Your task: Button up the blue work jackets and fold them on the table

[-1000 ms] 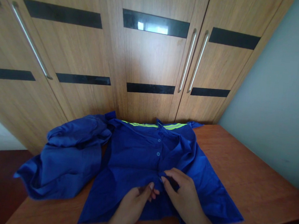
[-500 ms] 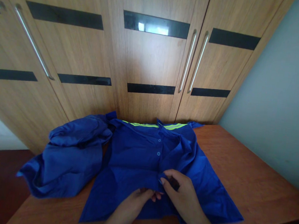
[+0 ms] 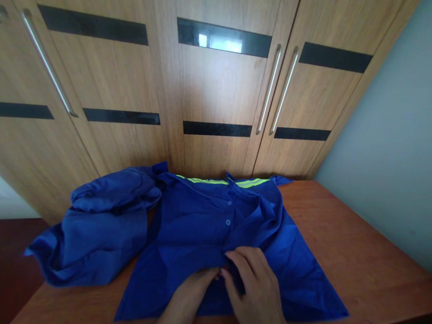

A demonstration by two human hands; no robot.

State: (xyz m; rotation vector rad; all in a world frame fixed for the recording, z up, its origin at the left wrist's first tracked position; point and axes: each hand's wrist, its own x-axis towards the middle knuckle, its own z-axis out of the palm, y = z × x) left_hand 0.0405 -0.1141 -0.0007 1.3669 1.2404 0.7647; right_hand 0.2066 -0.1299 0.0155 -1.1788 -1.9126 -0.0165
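A blue button-up work shirt (image 3: pixel 191 220) with yellow-green and silver stripes lies spread on the wooden surface. Two buttons show down its front, above my hands. My left hand (image 3: pixel 191 292) is closed on the shirt's front edge, its fingertips partly hidden by the fabric. Right beside it, my right hand (image 3: pixel 256 283) pinches the same front edge with thumb and fingers, close to the left fingertips. Whatever small part lies between the fingertips is hidden.
Left of the shirt sits a bunched blue garment (image 3: pixel 98 232). Behind stands a wooden wardrobe (image 3: pixel 215 90) with metal handles and dark strips. A pale wall (image 3: pixel 404 149) borders the reddish-brown wooden surface (image 3: pixel 375 259) on the right.
My right hand has shifted slightly left and its fingers have come down over the shirt's front edge, nearer the left fingertips. My left hand has moved up a little.
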